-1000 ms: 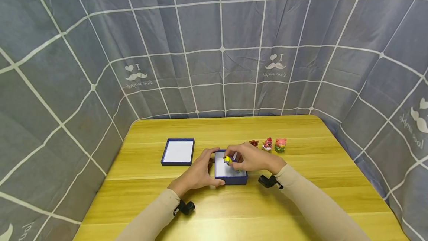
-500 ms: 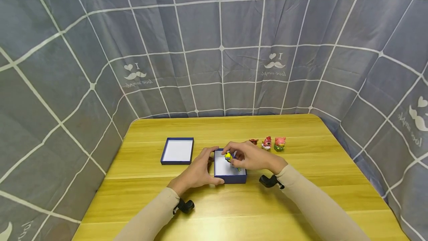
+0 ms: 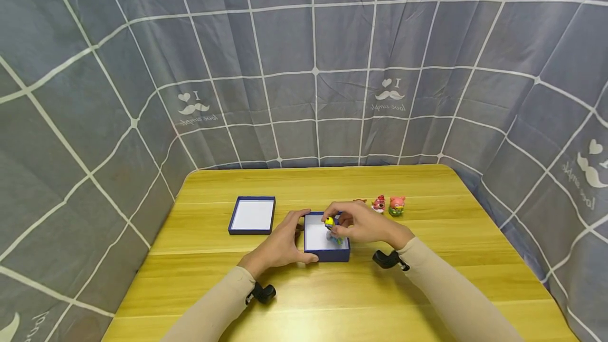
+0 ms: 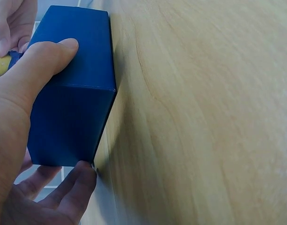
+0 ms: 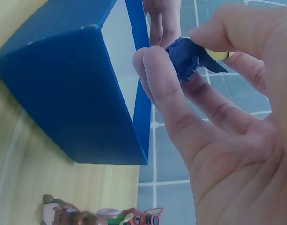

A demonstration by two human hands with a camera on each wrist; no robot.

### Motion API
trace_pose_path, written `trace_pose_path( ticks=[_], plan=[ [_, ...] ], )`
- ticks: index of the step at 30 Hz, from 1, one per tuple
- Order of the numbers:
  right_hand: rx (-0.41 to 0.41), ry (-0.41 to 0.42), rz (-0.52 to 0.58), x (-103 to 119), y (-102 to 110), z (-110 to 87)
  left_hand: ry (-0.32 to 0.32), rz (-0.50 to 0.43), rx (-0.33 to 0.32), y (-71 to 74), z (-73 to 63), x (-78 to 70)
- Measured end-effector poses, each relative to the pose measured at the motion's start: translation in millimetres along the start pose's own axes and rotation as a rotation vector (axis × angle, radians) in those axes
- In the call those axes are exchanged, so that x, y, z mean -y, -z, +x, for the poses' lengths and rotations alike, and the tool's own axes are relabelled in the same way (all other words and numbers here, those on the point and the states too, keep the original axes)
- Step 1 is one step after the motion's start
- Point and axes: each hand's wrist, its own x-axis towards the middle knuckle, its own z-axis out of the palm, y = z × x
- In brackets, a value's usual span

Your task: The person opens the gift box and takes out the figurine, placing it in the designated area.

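Observation:
A small dark blue box [image 3: 328,255] with a white inside stands on the table, its top uncovered. My left hand [image 3: 285,241] grips it from the left, thumb on the near wall and fingers at the far side. Over the box, my right hand [image 3: 363,223] pinches a small yellow and dark blue figurine [image 3: 329,222] between thumb and fingers. The right wrist view shows its dark blue part [image 5: 183,56], while the left wrist view catches a bit of yellow [image 4: 0,65]. A pale blue figurine [image 3: 335,238] lies in the box, partly covered by the right hand.
The box's lid [image 3: 253,214] lies white side up at the left. Behind the right hand stand a pink-red figurine [image 3: 378,204], a pink and green figurine [image 3: 397,206] and a mostly hidden reddish one [image 3: 359,201]. A grey checked curtain [image 3: 342,94] surrounds the wooden table [image 3: 313,300].
My right hand has shifted slightly right with the yellow and blue figurine, which has tilted more upright. More of the pale blue figurine in the box shows. My left hand keeps its hold.

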Motion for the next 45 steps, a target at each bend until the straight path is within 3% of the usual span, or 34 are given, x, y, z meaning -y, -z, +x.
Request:
trace_pose_path(
  ticks=[12, 29, 45],
  plan=[
    [-0.014, -0.016, 0.016, -2.2, 3.9, -12.5, 0.012, -0.012, -0.005, -1.4, -0.5, 0.1],
    [-0.129, 0.008, -0.074, -3.9, 9.8, -29.1, 0.013, -0.013, -0.011, -0.8, -1.9, -0.8],
    [-0.194, -0.092, -0.126, -11.3, 16.2, -46.5, 0.016, 0.001, -0.014, -1.1, -0.6, 0.7]
  ],
)
